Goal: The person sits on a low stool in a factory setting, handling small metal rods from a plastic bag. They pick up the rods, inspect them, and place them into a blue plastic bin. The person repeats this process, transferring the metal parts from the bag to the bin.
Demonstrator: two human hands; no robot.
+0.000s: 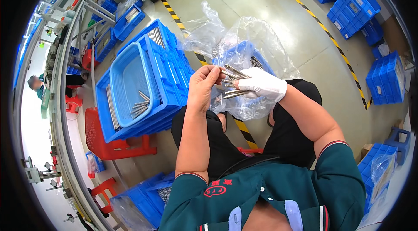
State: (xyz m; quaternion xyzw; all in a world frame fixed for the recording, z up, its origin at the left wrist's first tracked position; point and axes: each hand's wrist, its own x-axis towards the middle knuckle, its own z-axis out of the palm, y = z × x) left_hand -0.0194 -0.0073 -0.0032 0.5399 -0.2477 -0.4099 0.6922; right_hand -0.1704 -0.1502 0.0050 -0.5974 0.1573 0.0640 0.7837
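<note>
My right hand (261,84), in a white glove, grips a fan of several short metal rods (233,83). My bare left hand (203,87) pinches the tip of one rod in that bunch. Both hands are raised above my lap, over a blue crate lined with a clear plastic bag (244,57) that holds more rods. To my left a light blue mesh basket (126,74) sits on a stack of blue crates (170,74), with a few rods (140,104) lying in it.
The stacked crates rest on a red plastic stool (113,146). More blue crates stand at the upper right (352,7), right (385,78) and lower left (146,198). Yellow-black floor tape (322,26) crosses the floor. Another person (37,85) sits at far left by a conveyor.
</note>
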